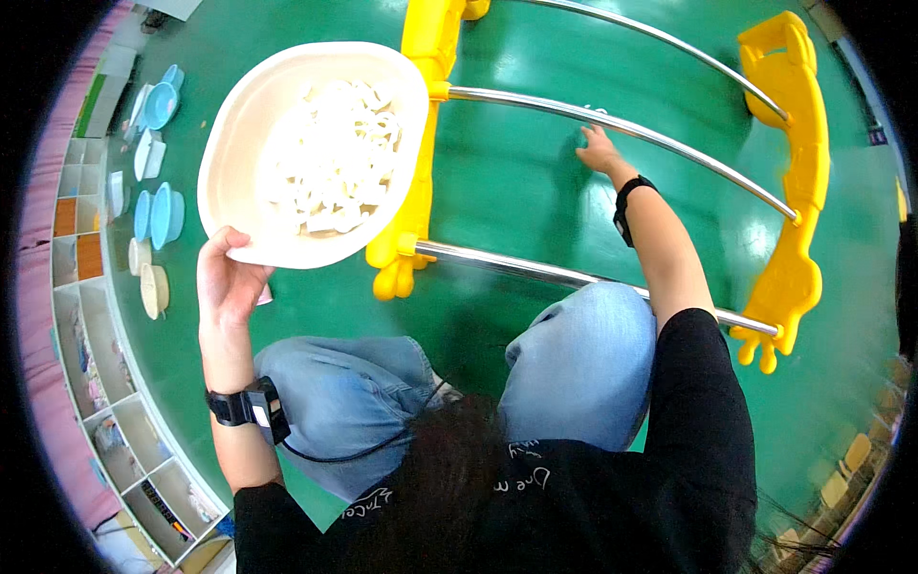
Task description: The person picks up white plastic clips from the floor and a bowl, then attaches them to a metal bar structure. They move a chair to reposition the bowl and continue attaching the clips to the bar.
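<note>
The left hand pinches the near rim of a cream basin, thumb over the edge and fingers beneath, holding it at the far left; white pieces are heaped inside, away from the rim at the left. The basin's right edge overlaps the left yellow end frame in view; whether they touch, I cannot tell. The right forearm crosses above the near rail, and the right hand stretches toward the middle rail, thumb spread from the fingers. Small white bits lie just beyond that rail; contact with the fingertips cannot be made out. Between the near and middle rails, green floor leaves the hand room leftward, while the right yellow end frame bounds the right side.
</note>
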`<state>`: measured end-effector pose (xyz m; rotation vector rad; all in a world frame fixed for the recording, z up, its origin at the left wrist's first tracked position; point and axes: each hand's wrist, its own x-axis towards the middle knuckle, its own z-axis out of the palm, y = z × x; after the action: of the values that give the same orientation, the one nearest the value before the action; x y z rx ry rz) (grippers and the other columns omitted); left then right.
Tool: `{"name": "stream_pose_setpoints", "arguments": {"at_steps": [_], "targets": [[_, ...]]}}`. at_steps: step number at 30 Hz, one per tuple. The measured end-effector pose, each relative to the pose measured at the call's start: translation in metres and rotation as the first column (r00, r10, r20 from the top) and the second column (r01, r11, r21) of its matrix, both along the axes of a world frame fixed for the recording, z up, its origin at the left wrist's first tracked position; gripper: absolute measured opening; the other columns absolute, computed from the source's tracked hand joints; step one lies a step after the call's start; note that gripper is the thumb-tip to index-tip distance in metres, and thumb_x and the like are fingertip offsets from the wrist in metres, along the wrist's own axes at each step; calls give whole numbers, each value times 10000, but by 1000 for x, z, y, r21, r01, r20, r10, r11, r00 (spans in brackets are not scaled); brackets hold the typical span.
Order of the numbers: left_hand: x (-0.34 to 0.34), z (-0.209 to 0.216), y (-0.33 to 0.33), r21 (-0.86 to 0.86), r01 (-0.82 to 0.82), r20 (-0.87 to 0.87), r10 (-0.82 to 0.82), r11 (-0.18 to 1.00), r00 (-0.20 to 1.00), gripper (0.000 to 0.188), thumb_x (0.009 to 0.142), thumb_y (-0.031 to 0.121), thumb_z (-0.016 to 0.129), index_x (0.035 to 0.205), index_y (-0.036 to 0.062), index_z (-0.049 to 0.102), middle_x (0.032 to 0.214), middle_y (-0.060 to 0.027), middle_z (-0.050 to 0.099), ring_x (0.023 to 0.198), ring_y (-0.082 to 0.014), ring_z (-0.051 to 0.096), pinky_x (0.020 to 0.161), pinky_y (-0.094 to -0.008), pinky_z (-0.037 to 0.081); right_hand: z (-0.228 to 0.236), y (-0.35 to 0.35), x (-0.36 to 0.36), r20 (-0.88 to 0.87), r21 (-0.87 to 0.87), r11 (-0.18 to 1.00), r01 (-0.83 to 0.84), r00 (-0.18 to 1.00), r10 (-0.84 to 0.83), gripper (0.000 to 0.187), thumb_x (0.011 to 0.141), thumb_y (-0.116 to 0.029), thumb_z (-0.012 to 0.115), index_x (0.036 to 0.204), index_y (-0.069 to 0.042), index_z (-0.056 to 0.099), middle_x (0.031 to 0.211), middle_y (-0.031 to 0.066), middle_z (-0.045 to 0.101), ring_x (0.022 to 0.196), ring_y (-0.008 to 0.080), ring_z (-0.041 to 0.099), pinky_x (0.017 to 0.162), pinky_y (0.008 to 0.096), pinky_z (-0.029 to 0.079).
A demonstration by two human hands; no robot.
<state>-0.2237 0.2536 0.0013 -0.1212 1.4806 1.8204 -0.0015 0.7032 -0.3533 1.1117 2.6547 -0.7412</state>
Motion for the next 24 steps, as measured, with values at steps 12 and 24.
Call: {"name": "stream_pose_setpoints", "arguments": {"at_steps": [12, 24], "targets": [[18, 23, -44, -48, -141, -63, 138, 989, 988, 564, 725, 14, 450, 1276, -11, 336, 1256, -163, 459, 1125, -296, 484, 925, -446, 439, -18, 18, -20, 62, 36, 999, 26, 998, -28, 553, 762, -199, 596, 1257, -27, 420, 1349, 201, 357, 1242, 373, 328, 1015, 419, 325], [14, 13, -28, -84, -3, -57, -1, 996, 998, 528, 730, 66, 465, 1233, -52, 357, 1175, -176, 508, 1008, -306, 557, 773, -438, 516, -3, -4, 5, -99, 190, 979, 80, 993, -62, 306, 777, -157, 510, 1072, -87, 552, 1106, 149, 555, 1090, 324, 483, 889, 419, 431]]}}
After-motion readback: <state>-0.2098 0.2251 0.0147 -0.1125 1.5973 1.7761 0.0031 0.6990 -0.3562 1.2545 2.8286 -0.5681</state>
